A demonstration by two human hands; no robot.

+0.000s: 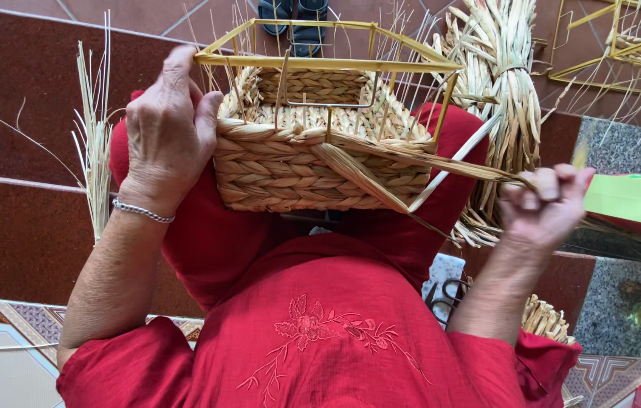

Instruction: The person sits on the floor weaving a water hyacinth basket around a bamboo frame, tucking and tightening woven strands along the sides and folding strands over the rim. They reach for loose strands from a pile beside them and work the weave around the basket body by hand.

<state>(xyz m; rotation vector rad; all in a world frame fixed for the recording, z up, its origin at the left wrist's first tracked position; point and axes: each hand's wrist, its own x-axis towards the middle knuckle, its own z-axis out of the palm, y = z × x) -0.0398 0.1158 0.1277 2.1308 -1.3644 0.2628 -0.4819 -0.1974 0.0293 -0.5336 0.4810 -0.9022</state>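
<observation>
A half-woven straw basket [313, 162] on a yellow wire frame [320, 64] rests on my lap, over red cloth. My left hand [165, 128] grips the basket's left corner, fingers over the frame's rim. My right hand [547, 204] is closed on a flat straw strand [411, 155] that runs from the basket's front wall out to the right, pulled taut.
A tied bundle of straw [506, 83] lies to the right of the basket. Another yellow wire frame [623, 45] sits at the top right. Loose straw stalks [94, 143] stand at the left on the red steps. Scissors [449, 291] lie by my right side. Sandals [294, 23] sit beyond the basket.
</observation>
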